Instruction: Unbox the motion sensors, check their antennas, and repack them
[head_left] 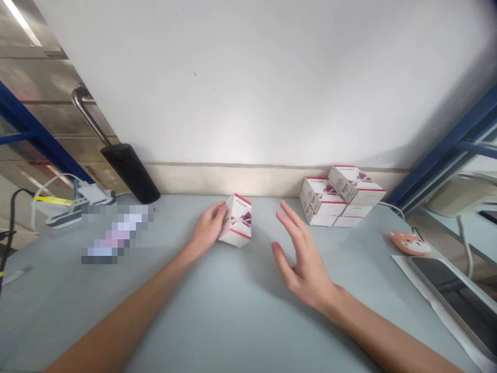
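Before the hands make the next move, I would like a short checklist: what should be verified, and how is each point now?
1. Left hand has a grip on one box: ok.
2. Right hand holds nothing: ok.
3. Stack of boxes stands without toppling: ok.
4. Dark-screened device lies apart from the right forearm: ok.
5. Held box's underside touches the table: cannot tell.

Left hand (210, 224): bare, apparently slender, though slightly blurred
Left forearm (145, 296): bare, tapering toward the wrist (193, 249)
Right hand (308, 269): bare, with long, slim fingers (290, 229)
Right forearm (375, 325): bare, tapering likewise
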The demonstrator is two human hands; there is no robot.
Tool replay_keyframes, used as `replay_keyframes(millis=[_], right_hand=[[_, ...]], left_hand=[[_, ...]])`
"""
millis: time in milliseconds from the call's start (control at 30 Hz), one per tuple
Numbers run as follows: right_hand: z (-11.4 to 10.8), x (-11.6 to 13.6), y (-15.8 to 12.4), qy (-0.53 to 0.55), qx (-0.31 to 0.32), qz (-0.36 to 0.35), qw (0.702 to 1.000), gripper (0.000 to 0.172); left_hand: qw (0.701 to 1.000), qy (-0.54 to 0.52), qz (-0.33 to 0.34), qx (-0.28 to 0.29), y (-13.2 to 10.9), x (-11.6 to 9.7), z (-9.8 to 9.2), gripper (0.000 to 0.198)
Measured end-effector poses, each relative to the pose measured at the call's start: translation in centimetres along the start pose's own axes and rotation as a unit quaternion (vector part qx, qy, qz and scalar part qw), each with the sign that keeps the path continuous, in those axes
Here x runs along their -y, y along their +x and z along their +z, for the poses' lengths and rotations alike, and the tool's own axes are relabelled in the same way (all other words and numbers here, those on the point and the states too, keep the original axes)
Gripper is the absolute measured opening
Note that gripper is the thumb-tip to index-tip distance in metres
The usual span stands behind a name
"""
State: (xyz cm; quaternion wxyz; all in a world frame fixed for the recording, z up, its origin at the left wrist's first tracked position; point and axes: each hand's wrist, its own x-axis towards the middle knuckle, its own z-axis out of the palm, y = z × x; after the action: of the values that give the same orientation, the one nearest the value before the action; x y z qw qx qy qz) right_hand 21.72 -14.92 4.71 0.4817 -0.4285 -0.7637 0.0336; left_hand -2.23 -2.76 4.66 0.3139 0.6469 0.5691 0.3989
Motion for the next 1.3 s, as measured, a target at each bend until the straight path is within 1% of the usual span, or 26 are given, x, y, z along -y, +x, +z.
replay_keyframes(millis=[67,100,133,167,200,233,267,300,333,367,433,533,600,733,900,1000,1033,1067,1133,1167,1200,1233,1300], right_hand=[[-0.2,-0.3,0.3,-0.031,0.003,0.006,1.000,0.068],[-0.3,-0.6,0.5,-0.054,0.002,0.004,0.999,0.064],[-0.5,-1.1,0.8,-0.085,-0.002,0.001,0.996,0.059],[-0.8,-1.7,1.1,-0.123,-0.011,-0.001,0.992,0.054],[-1.1,-2.5,1.5,-0.169,-0.023,0.002,0.985,0.049],[-1.5,-3.5,1.8,-0.217,-0.035,0.011,0.975,0.046],[-1.9,-4.6,2.0,-0.267,-0.047,0.024,0.962,0.044],[-2.3,-5.7,2.2,-0.312,-0.054,0.041,0.948,0.045],[-2.8,-6.9,2.3,-0.350,-0.053,0.054,0.934,0.049],[-3.2,-8.0,2.3,-0.380,-0.048,0.064,0.922,0.053],[-3.8,-9.8,2.1,-0.414,-0.023,0.071,0.907,0.057],[-4.1,-11.1,1.6,-0.426,0.002,0.077,0.901,0.057],[-4.0,-11.3,1.5,-0.420,0.006,0.081,0.904,0.058],[-3.8,-11.2,1.6,-0.396,-0.003,0.081,0.915,0.055],[-3.3,-10.7,1.7,-0.348,-0.032,0.064,0.935,0.048],[-2.9,-9.2,2.0,-0.286,-0.040,0.063,0.955,0.046],[-2.8,-8.5,2.1,-0.255,-0.043,0.078,0.963,0.048],[-2.8,-7.7,2.3,-0.215,-0.045,0.109,0.969,0.051],[-2.6,-6.1,2.6,-0.098,-0.040,0.210,0.972,0.058],[-2.4,-5.3,2.7,-0.023,-0.031,0.269,0.962,0.061],[-2.2,-4.6,2.8,0.057,-0.021,0.323,0.944,0.062],[-1.9,-4.0,2.8,0.133,-0.012,0.367,0.921,0.062],[-1.1,-3.0,2.5,0.263,-0.003,0.421,0.868,0.061]], left_hand=[[0.998,0.030,0.011,-0.059,1.3,0.9,-0.9,0.058],[0.996,0.038,0.019,-0.078,1.6,1.0,-1.3,0.059],[0.995,0.041,0.030,-0.088,1.6,0.9,-1.8,0.058],[0.994,0.044,0.051,-0.081,1.5,0.6,-2.2,0.056],[0.994,0.053,0.084,-0.055,1.1,0.2,-2.5,0.053],[0.989,0.069,0.126,-0.016,0.7,-0.3,-2.8,0.049],[0.973,0.115,0.194,0.058,0.2,-0.7,-3.1,0.048],[0.947,0.166,0.247,0.120,-0.3,-1.0,-3.2,0.047],[0.921,0.215,0.283,0.160,-0.7,-1.2,-3.3,0.047],[0.901,0.257,0.301,0.180,-1.0,-1.1,-3.2,0.048],[0.882,0.312,0.308,0.171,-1.0,-0.7,-3.0,0.047],[0.876,0.344,0.314,0.125,-0.1,0.4,-2.6,0.044],[0.880,0.340,0.318,0.098,0.7,1.3,-2.4,0.043],[0.899,0.311,0.304,0.059,1.9,2.6,-2.3,0.044],[0.904,0.304,0.295,0.052,2.2,3.2,-2.4,0.046],[0.908,0.302,0.287,0.035,2.0,2.8,-2.6,0.044],[0.910,0.299,0.286,0.027,1.8,2.5,-2.5,0.043],[0.912,0.293,0.287,0.017,1.6,2.1,-2.5,0.041],[0.916,0.273,0.294,0.008,0.8,1.2,-1.9,0.037],[0.918,0.259,0.299,0.012,0.3,0.7,-1.5,0.035],[0.919,0.248,0.305,0.022,-0.3,0.3,-1.0,0.033],[0.921,0.237,0.309,0.035,-1.0,-0.2,-0.4,0.031],[0.929,0.198,0.306,0.068,-2.2,-0.9,0.8,0.037]])
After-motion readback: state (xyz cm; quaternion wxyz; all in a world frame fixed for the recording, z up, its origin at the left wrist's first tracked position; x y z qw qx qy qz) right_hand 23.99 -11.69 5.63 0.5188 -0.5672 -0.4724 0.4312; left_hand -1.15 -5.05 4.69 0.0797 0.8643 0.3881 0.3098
